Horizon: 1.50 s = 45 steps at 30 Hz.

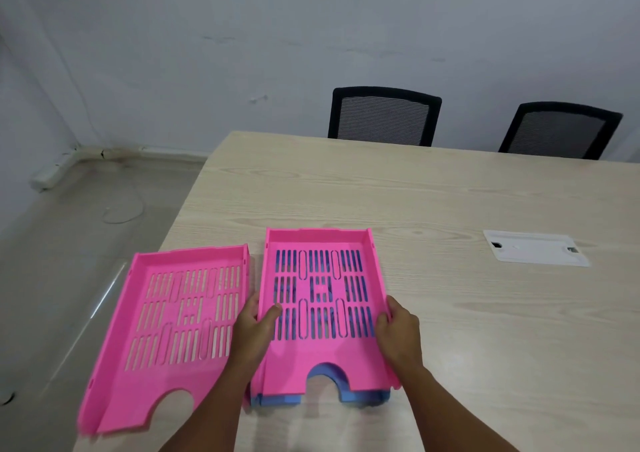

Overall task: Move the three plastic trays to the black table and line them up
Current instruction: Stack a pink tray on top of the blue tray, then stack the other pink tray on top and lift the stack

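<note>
Two stacked trays, a pink tray [322, 313] over a blue tray [322, 391], sit on the wooden table [450, 202] between my hands. My left hand [254, 330] and right hand [398, 327] clasp the pink one's side walls. Another pink tray [166, 334] lies just left, overhanging the table edge.

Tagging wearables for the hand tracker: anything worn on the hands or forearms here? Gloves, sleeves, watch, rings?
Nothing worn that shows. The left hand and the right hand are bare, without gloves, and both forearms are bare to the bottom edge of the picture, with no sleeve in view. No watch, band or ring can be made out, though the picture is too soft to rule out a thin ring.
</note>
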Motion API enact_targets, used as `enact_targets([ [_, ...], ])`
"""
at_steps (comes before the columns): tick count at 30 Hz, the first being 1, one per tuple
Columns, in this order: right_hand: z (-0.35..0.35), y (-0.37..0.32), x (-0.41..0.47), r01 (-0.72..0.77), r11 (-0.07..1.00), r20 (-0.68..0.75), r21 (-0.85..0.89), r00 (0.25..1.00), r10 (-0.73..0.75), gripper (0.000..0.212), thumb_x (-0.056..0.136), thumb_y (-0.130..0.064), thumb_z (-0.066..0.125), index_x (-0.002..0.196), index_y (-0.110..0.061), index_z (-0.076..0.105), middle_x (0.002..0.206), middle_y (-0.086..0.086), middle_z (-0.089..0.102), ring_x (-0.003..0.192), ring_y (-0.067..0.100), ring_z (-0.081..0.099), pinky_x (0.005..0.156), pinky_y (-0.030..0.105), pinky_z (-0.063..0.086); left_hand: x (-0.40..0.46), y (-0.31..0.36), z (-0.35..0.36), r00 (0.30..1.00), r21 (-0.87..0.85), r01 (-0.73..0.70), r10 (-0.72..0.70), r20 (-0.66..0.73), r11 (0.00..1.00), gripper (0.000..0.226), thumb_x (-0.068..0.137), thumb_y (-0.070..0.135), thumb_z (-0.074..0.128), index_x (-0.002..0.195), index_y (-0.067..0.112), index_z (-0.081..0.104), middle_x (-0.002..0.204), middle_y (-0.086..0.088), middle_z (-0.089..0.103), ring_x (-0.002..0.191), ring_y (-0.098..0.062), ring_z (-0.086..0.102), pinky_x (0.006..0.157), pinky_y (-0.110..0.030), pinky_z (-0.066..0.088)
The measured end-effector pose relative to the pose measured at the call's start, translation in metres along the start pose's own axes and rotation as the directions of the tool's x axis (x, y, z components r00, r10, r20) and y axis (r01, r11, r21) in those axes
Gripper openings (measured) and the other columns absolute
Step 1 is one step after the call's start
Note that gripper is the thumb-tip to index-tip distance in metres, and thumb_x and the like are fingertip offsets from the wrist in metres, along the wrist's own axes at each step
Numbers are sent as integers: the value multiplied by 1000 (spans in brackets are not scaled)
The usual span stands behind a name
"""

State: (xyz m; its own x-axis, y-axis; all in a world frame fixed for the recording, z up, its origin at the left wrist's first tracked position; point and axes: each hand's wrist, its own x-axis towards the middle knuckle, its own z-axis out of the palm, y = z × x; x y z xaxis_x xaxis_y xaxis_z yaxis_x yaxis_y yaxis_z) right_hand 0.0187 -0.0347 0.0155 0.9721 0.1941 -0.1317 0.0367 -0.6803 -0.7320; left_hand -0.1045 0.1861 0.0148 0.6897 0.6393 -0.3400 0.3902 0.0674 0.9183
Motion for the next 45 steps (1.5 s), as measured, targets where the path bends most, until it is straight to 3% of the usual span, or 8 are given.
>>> enact_targets([
  [5, 5, 0, -3, 10, 1000, -2, -3, 1000, -10, 18, 92, -2, 44, 85, -6, 60, 69, 12, 65, 58, 26, 62, 60, 41, 57, 2, 1, -7, 1000, 2, 0, 0, 17, 1000, 57, 93, 27, 62, 146, 21, 41, 140, -4, 57, 102, -11, 63, 95, -37, 48],
  [11, 6, 0, -2, -15, 1000, -32, 16, 999, 15, 19, 92, -2, 43, 87, -7, 61, 70, 10, 66, 61, 26, 64, 62, 42, 59, 2, 2, 0, 1000, 29, 23, -23, 4, 999, 68, 93, 34, 61, 152, 23, 31, 154, -9, 41, 136, -32, 45, 111, -56, 37],
  [24, 1, -5, -3, -21, 999, 7, 46, 1000, 21, 22, 95, -5, 43, 98, -9, 64, 77, 5, 69, 63, 18, 66, 67, 42, 62, 8, -5, -3, 1000, 45, 13, -14, 18, 999, 63, 94, 33, 60, 150, 22, 34, 151, -11, 46, 133, -34, 49, 108, -59, 40],
  [31, 3, -29, 2, 149, 989, -51, 10, 988, -148, 41, 98, -11, 44, 139, -11, 48, 129, 12, 63, 115, 31, 64, 99, 49, 53, 6, 1, -11, 995, 125, -93, 87, 47, 988, 65, 95, 27, 60, 152, 26, 30, 155, -5, 41, 139, -28, 43, 111, -54, 38],
  [37, 32, -64, 8, 244, 970, -20, -23, 970, -244, 44, 99, -13, 52, 142, -3, 54, 136, 17, 64, 124, 33, 62, 109, 42, 46, 12, 0, -44, 989, 227, -142, 145, 3, 964, 58, 96, 26, 57, 150, 24, 35, 155, -7, 41, 137, -25, 44, 105, -34, 35],
  [39, 49, -78, 7, 292, 956, 8, -26, 957, -291, 40, 98, -10, 54, 136, 0, 60, 134, 19, 65, 124, 33, 63, 111, 41, 44, 14, -3, -63, 987, 257, -144, 157, -29, 955, 56, 96, 24, 57, 149, 24, 37, 152, -3, 45, 124, -9, 53, 100, -22, 36],
  [41, 67, -93, 3, 332, 943, 36, -11, 943, -331, 37, 97, -8, 55, 132, 1, 63, 129, 19, 68, 118, 32, 66, 108, 40, 46, 16, -7, -85, 983, 283, -138, 166, -76, 949, 55, 95, 23, 57, 147, 23, 41, 127, 8, 60, 80, 15, 55, 76, -1, 40],
  [45, 105, -126, -11, 395, 917, 120, 52, 909, -398, 35, 98, -9, 53, 132, 0, 62, 128, 18, 69, 118, 29, 66, 106, 33, 47, 15, -20, -130, 964, 299, -113, 178, -199, 948, 52, 94, 18, 58, 145, 20, 45, 95, 21, 57, 52, 12, 36, 47, 5, 34],
])
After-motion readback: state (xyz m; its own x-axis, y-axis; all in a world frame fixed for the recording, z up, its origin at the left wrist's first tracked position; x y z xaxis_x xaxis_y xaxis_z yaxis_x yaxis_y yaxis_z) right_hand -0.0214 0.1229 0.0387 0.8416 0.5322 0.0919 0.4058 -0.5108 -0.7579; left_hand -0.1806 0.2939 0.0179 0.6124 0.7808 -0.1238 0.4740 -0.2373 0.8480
